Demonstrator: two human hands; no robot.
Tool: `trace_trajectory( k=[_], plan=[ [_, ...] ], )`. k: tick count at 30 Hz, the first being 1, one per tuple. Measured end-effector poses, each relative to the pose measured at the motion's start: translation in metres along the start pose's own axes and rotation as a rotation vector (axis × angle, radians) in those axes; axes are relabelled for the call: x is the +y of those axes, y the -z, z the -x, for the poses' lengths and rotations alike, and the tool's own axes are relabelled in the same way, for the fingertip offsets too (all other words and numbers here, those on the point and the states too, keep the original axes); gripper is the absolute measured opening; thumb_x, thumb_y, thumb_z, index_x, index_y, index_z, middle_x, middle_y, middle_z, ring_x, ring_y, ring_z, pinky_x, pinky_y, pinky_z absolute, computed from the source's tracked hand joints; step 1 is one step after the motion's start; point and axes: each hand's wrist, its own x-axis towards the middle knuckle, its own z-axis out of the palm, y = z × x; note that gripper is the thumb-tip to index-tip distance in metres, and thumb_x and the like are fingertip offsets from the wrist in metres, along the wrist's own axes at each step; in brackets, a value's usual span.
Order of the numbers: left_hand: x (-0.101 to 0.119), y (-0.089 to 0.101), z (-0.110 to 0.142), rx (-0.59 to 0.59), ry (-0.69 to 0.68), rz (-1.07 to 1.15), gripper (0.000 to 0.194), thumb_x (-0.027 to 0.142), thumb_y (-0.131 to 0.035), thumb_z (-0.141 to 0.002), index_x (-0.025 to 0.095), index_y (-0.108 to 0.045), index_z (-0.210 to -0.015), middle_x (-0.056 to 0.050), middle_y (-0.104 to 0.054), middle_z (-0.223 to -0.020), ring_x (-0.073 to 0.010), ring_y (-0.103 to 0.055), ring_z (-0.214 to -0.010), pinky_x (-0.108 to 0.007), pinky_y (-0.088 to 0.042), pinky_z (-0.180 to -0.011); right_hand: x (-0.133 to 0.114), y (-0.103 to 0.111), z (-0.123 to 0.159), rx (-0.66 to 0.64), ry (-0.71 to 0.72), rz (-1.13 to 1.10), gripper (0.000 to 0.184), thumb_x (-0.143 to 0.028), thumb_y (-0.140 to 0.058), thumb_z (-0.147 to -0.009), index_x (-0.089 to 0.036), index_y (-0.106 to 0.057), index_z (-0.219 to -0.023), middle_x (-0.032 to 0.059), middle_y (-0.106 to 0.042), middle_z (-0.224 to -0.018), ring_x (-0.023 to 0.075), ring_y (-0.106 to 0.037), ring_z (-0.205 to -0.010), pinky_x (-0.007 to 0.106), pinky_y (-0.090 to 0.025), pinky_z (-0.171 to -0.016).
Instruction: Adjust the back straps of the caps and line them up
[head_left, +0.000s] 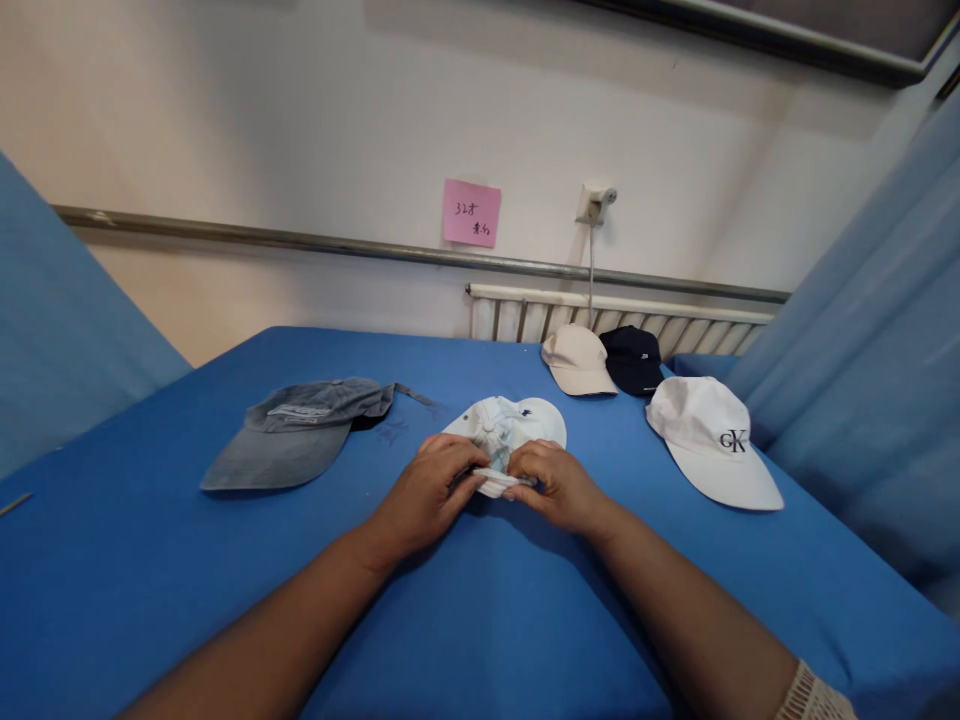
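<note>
Between my hands is a pale baseball cap (487, 420) with a small dark emblem, its brim pointing away toward the wall. My left hand (431, 490) pinches the cap's near edge with thumb and fingers. On the other side, my right hand (559, 485) grips the same near edge, its thumb underneath. The crown looks partly crumpled, and the fingers hide some of the strap at the back. A grey-blue cap (300, 430) with a loose strap lies to the left, apart from my left hand.
To the right rests a white cap (705, 440) with dark letters. Farther back, a beige cap (579, 360) touches a navy cap (634, 360). The blue-covered table (225, 600) meets a wall with a radiator (510, 312). Blue curtains (877, 330) flank both sides.
</note>
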Motion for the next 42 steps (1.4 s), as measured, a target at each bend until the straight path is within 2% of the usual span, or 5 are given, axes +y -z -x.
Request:
trace_trajectory(
  k=[21, 27, 30, 35, 42],
  plan=[
    [0.001, 0.0, 0.001, 0.141, -0.133, -0.071, 0.012, 0.01, -0.052, -0.083, 0.021, -0.056, -0.087, -0.004, -0.065, -0.091, -0.0215, -0.057, -0.098, -0.039, -0.042, -0.094, 0.002, -0.011, -0.001, 0.278, -0.181, 0.49, 0.018, -0.004, -0.049, -0.074, -0.02, -0.05, -0.081, 0.0048, -0.054, -0.08, 0.0189, -0.05, -0.07, 0.029, -0.036, -0.063],
    [0.006, 0.004, -0.002, -0.034, -0.149, -0.066, 0.006, 0.019, -0.056, -0.085, 0.021, -0.057, -0.09, -0.006, -0.066, -0.098, -0.0241, -0.055, -0.107, -0.043, -0.039, -0.1, -0.004, -0.002, -0.004, 0.11, -0.252, 0.561, 0.02, -0.003, -0.051, -0.071, -0.02, -0.051, -0.081, 0.0071, -0.056, -0.086, 0.0199, -0.051, -0.072, 0.029, -0.036, -0.062],
    [0.008, 0.01, -0.001, -0.139, -0.141, 0.026, 0.022, 0.033, -0.066, -0.081, 0.022, -0.057, -0.097, -0.006, -0.065, -0.105, -0.0258, -0.053, -0.111, -0.042, -0.04, -0.101, -0.007, 0.007, -0.003, -0.049, -0.299, 0.537, 0.024, -0.003, -0.054, -0.069, -0.02, -0.052, -0.086, 0.0075, -0.058, -0.09, 0.0199, -0.053, -0.075, 0.029, -0.036, -0.063],
    [-0.004, 0.012, 0.0, 0.12, 0.036, -0.012, 0.017, 0.029, -0.057, -0.087, 0.022, -0.059, -0.102, -0.009, -0.065, -0.109, -0.0253, -0.055, -0.109, -0.043, -0.043, -0.098, -0.012, 0.018, 0.005, -0.189, -0.244, 0.346, 0.03, 0.0, -0.052, -0.066, -0.02, -0.054, -0.087, 0.0046, -0.059, -0.089, 0.0191, -0.055, -0.079, 0.028, -0.039, -0.071],
    [-0.027, -0.002, -0.004, 0.049, 0.113, -0.027, 0.018, 0.034, -0.059, -0.085, 0.02, -0.065, -0.096, -0.007, -0.069, -0.105, -0.0255, -0.058, -0.103, -0.044, -0.043, -0.095, -0.008, 0.012, 0.003, 0.059, -0.296, 0.187, 0.018, -0.006, -0.05, -0.079, -0.019, -0.058, -0.089, 0.0046, -0.061, -0.089, 0.0178, -0.058, -0.081, 0.028, -0.042, -0.073]
  ],
)
